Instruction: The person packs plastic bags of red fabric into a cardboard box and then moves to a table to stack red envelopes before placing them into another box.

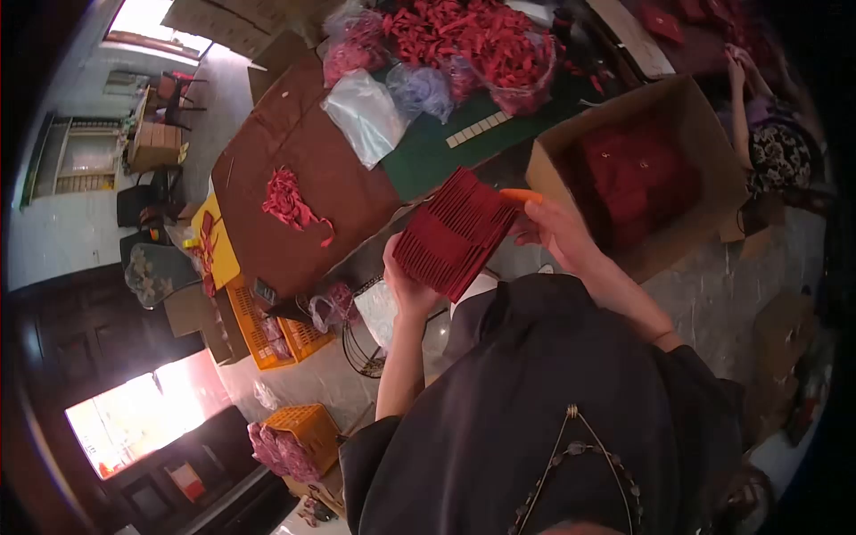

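A thick stack of dark red flat pieces, possibly pouches or folded cards, is fanned in front of my chest. My left hand is closed round its lower left side. At the upper right edge is my right hand, with an orange finger cover on one stretched finger that reaches the stack. Its other fingers are partly bent and apart, and I see nothing gripped in them. To the right stands an open cardboard box with dark red pieces inside.
A brown-covered table bears a pile of red ribbons. Behind are a clear plastic bag and a big heap of red strips. Orange crates stand at lower left. Another person works at far right.
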The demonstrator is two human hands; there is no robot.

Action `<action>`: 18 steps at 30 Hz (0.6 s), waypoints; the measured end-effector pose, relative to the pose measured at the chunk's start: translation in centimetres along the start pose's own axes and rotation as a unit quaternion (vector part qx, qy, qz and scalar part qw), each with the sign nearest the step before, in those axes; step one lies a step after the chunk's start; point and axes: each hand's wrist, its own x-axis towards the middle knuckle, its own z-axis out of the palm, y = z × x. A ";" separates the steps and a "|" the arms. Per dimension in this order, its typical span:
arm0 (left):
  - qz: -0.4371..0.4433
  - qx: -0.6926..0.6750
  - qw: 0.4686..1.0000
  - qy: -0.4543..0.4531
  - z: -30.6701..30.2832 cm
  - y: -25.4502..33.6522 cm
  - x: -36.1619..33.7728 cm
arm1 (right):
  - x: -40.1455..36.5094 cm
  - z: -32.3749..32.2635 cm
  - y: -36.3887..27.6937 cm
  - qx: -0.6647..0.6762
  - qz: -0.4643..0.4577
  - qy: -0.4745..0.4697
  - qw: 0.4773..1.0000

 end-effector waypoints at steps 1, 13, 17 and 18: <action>-0.007 0.005 1.000 0.012 -0.8 -0.5 0.1 | 1.0 1.6 -0.2 0.008 0.012 0.004 1.000; -0.195 0.036 0.974 0.110 -10.5 -9.3 1.6 | 16.5 13.6 6.8 0.015 0.084 -0.098 0.992; -0.049 0.114 0.991 0.047 -13.4 -11.1 3.2 | 21.7 12.2 5.9 0.107 0.339 -0.156 0.922; -0.019 0.099 0.995 0.025 -14.0 -11.1 3.7 | 23.8 10.8 6.3 0.114 0.385 -0.206 0.892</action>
